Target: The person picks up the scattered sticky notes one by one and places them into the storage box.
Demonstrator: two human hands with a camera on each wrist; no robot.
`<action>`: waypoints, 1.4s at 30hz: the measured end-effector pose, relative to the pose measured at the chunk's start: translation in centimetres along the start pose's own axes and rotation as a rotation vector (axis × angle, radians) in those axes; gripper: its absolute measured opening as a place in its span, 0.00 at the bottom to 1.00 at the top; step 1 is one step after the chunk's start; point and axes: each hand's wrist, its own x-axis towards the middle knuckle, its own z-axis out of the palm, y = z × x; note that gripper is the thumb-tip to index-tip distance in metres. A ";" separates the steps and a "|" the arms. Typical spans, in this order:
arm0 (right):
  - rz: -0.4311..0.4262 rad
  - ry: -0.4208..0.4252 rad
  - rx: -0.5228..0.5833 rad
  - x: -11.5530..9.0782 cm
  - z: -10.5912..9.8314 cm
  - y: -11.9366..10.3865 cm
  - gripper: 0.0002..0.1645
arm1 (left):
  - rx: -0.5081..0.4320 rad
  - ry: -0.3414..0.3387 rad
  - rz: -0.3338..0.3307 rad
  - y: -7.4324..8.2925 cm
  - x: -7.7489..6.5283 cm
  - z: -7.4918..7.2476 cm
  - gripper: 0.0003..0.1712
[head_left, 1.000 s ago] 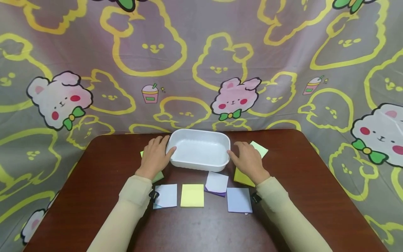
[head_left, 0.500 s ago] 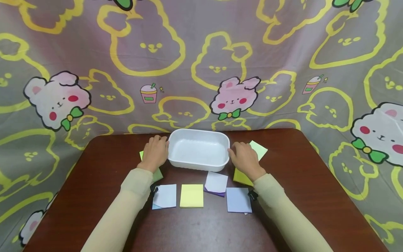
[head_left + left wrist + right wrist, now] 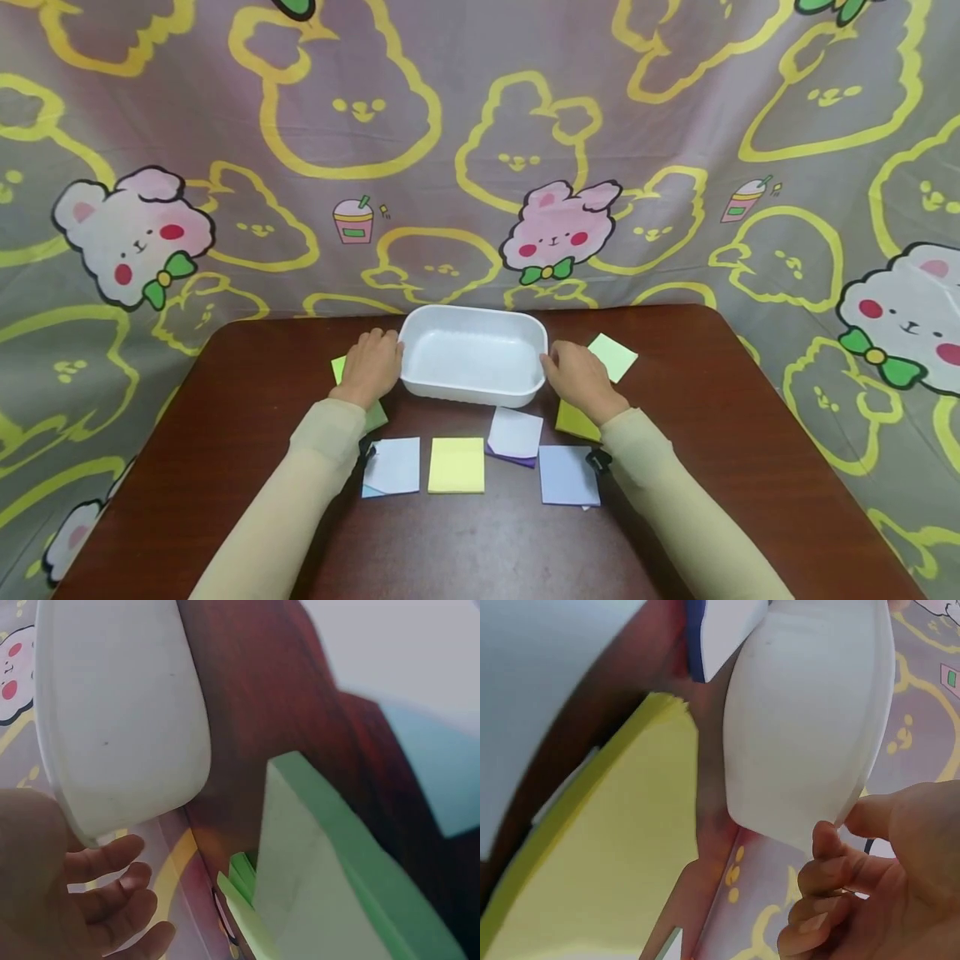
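A white plastic basin (image 3: pixel 472 354) with rounded corners stands near the table's far edge. My left hand (image 3: pixel 371 367) holds its left end by the rim. In the left wrist view that hand's fingers (image 3: pixel 112 859) curl below the rim corner. At the opposite end my right hand (image 3: pixel 581 372) pinches the rim between thumb and fingers, as the right wrist view shows at the basin's corner (image 3: pixel 810 750). Partly covered by the left hand and wrist lie green sticky-note pads (image 3: pixel 300 855). Beside the right hand are a pale green pad (image 3: pixel 615 357) and an olive-yellow pad (image 3: pixel 576 421).
Nearer the front, pads of sticky notes form a row: light blue (image 3: pixel 393 467), yellow (image 3: pixel 457 465), and blue-grey (image 3: pixel 569 475). A white pad over a purple one (image 3: pixel 515 433) lies close before the basin. A patterned curtain (image 3: pixel 450 167) hangs behind the brown table (image 3: pixel 450 550).
My left thumb has come back from inside the basin to its rim. The right fingers have drawn in to the rim. The basin stays nearly in place.
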 end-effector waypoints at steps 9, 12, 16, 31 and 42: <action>0.024 -0.036 -0.006 0.4 -0.2 -0.7 0.17 | 0.056 -0.007 0.002 0.1 0.4 0.2 0.20; 0.044 -0.045 0.001 0.5 0.0 -0.8 0.16 | 0.069 -0.012 0.000 0.2 0.3 0.3 0.20; 0.075 -0.062 -0.001 0.7 0.3 -1.0 0.16 | 0.097 -0.025 0.001 0.4 0.0 0.2 0.19; 0.085 -0.065 -0.029 1.0 0.3 -1.2 0.18 | 0.135 -0.005 0.024 0.6 0.1 -0.2 0.17; 0.082 -0.072 -0.039 1.4 0.1 -1.1 0.15 | 0.154 0.004 0.021 0.8 -0.6 -0.1 0.15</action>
